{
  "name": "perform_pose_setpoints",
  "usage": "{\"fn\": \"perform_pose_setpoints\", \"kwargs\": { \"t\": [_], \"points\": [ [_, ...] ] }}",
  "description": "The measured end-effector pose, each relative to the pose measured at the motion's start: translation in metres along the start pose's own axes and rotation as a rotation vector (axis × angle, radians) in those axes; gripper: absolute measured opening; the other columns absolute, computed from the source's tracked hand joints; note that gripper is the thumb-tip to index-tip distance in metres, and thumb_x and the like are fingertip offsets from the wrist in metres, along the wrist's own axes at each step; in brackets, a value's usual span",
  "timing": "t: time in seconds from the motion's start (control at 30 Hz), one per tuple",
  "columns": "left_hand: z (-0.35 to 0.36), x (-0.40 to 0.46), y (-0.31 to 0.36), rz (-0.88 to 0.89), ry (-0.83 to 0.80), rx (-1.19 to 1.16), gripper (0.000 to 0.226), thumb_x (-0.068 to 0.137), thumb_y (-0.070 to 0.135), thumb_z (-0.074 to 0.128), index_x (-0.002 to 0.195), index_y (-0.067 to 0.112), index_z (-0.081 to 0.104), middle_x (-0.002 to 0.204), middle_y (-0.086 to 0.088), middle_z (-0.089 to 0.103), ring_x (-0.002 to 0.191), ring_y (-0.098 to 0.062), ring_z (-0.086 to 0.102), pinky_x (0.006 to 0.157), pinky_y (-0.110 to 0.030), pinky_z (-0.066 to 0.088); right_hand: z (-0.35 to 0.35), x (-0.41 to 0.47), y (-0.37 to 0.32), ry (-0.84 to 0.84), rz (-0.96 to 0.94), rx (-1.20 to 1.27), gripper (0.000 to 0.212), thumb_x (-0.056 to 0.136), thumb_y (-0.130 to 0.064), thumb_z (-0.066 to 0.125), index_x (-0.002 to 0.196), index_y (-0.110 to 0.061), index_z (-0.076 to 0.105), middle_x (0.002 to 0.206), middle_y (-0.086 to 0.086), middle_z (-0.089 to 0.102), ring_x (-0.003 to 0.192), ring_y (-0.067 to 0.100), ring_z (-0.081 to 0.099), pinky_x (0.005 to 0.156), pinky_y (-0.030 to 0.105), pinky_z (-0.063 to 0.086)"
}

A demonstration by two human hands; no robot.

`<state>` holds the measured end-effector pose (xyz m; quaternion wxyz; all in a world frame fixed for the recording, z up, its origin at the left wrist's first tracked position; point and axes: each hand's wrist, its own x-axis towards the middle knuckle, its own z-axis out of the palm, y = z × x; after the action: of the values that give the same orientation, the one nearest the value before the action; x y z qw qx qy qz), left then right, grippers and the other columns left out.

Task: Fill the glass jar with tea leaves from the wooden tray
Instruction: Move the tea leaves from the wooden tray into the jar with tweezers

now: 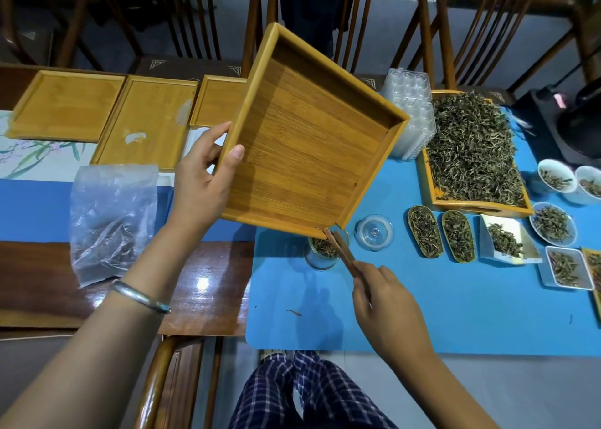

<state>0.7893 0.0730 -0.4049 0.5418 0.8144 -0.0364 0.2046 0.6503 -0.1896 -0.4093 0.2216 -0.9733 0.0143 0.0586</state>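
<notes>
My left hand grips the left edge of a wooden tray, thumb on its inner floor. The tray is tilted steeply, its floor bare, and its notched lower corner hangs right over the glass jar. The jar stands on the blue mat with tea leaves inside. My right hand pinches wooden tweezers, whose tips reach the tray's corner at the jar's mouth. The jar's glass lid lies on the mat just right of it.
A large tray heaped with tea leaves sits at the right, with small dishes of leaves before it. Three bare wooden trays lie at the back left. A plastic bag rests left. Chairs line the far side.
</notes>
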Motion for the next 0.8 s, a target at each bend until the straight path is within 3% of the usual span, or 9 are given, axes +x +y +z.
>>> {"fn": "perform_pose_setpoints", "kwargs": {
  "t": [0.13,0.23,0.37,0.43,0.47,0.53,0.67,0.73,0.8],
  "points": [
    [0.0,0.003,-0.005,-0.025,-0.017,-0.026,0.03,0.096,0.04,0.054,0.125,0.034,0.053,0.057,0.015,0.034,0.056,0.0,0.034,0.057,-0.011,0.031,-0.01,-0.003,0.008,0.082,-0.049,0.088,0.029,0.093,-0.02,0.053,0.121,-0.019,0.057,0.092,-0.001,0.06,0.07,0.019,0.059,0.057,0.034,0.045],
    [-0.001,0.005,-0.01,-0.076,-0.031,-0.056,0.032,0.093,0.043,0.054,0.123,0.033,0.054,0.06,0.01,0.028,0.055,-0.002,0.031,0.057,-0.015,0.03,-0.014,0.003,0.017,0.136,-0.104,0.182,0.032,0.093,-0.016,0.051,0.125,-0.014,0.054,0.097,-0.002,0.061,0.072,0.004,0.047,0.061,0.022,0.033],
    [-0.004,0.005,-0.012,-0.116,-0.061,-0.112,0.021,0.093,0.045,0.054,0.112,0.054,0.058,0.058,0.011,0.035,0.056,-0.005,0.035,0.057,-0.024,0.032,-0.015,0.03,0.026,0.21,-0.012,0.268,0.02,0.1,-0.025,0.037,0.112,-0.021,0.053,0.088,-0.008,0.057,0.075,0.007,0.048,0.061,0.028,0.03],
    [-0.005,0.005,-0.012,-0.155,-0.043,-0.146,0.02,0.093,0.043,0.055,0.107,0.057,0.059,0.067,-0.002,0.046,0.065,-0.01,0.044,0.061,-0.027,0.036,-0.015,0.046,0.028,0.231,0.066,0.339,0.012,0.101,-0.027,0.033,0.102,-0.024,0.045,0.083,-0.008,0.053,0.068,0.007,0.05,0.055,0.028,0.03],
    [-0.005,0.005,-0.013,-0.188,-0.028,-0.166,0.019,0.093,0.042,0.056,0.107,0.054,0.06,0.073,-0.004,0.052,0.071,-0.012,0.049,0.065,-0.027,0.04,-0.014,0.054,0.029,0.236,0.104,0.395,0.012,0.101,-0.026,0.033,0.1,-0.02,0.043,0.084,-0.006,0.053,0.068,0.002,0.051,0.056,0.024,0.033],
    [-0.005,0.005,-0.017,-0.262,0.007,-0.2,0.02,0.093,0.041,0.056,0.113,0.042,0.061,0.077,0.011,0.065,0.076,-0.006,0.057,0.072,-0.024,0.047,-0.011,0.072,0.027,0.252,0.169,0.528,0.018,0.099,-0.027,0.035,0.098,-0.012,0.046,0.083,-0.003,0.053,0.068,-0.003,0.05,0.06,0.021,0.037],
    [-0.005,0.004,-0.025,-0.35,0.026,-0.236,0.033,0.094,0.04,0.056,0.119,0.02,0.062,0.085,0.023,0.072,0.082,0.005,0.064,0.072,-0.014,0.05,-0.011,0.105,0.014,0.232,0.315,0.865,0.031,0.093,-0.045,0.052,0.09,-0.014,0.057,0.08,-0.003,0.063,0.049,0.008,0.042,0.051,0.029,0.035],
    [-0.005,0.002,-0.03,-0.405,0.029,-0.246,0.024,0.096,0.034,0.055,0.111,0.02,0.065,0.079,0.025,0.071,0.076,0.01,0.062,0.067,-0.01,0.046,-0.013,0.116,0.008,0.185,0.375,1.019,0.032,0.087,-0.048,0.061,0.084,-0.016,0.062,0.08,0.001,0.067,0.04,0.007,0.032,0.041,0.023,0.027],
    [-0.004,0.0,-0.034,-0.458,0.04,-0.239,0.012,0.098,0.029,0.054,0.101,0.028,0.066,0.074,0.028,0.069,0.071,0.014,0.061,0.063,-0.005,0.043,-0.014,0.123,0.004,0.133,0.407,1.154,0.03,0.084,-0.042,0.067,0.074,-0.016,0.058,0.067,0.004,0.055,0.037,0.008,0.023,0.036,0.02,0.02]
  ]
}}
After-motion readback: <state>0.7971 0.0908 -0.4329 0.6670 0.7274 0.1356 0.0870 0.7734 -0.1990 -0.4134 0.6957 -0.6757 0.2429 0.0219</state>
